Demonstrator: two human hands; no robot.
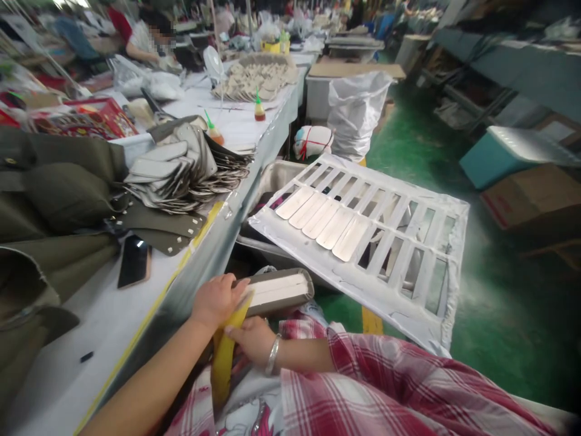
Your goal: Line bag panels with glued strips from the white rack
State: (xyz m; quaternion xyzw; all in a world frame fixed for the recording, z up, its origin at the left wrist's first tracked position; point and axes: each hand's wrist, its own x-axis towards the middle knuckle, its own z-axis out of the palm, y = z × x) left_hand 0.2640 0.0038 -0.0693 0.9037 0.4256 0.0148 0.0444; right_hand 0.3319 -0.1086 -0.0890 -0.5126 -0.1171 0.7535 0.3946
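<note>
My left hand [218, 300] is closed over the near end of a grey bundle of flat pieces with white edges [281, 289], held at my lap beside the table edge. A long yellow strip [224, 363] runs down from under that hand. My right hand [252, 339], with a silver bracelet and a red plaid sleeve, pinches the yellow strip just below the left hand. What lies under my palms is hidden.
A white slatted rack [408, 266] with several pale strips rests over a bin to my right. The long table [113, 315] carries a phone [135, 260], olive fabric [54, 200], a pile of grey cut pieces [181, 169] and glue bottles. A white sack [356, 109] stands on the green floor. Another person sits far back.
</note>
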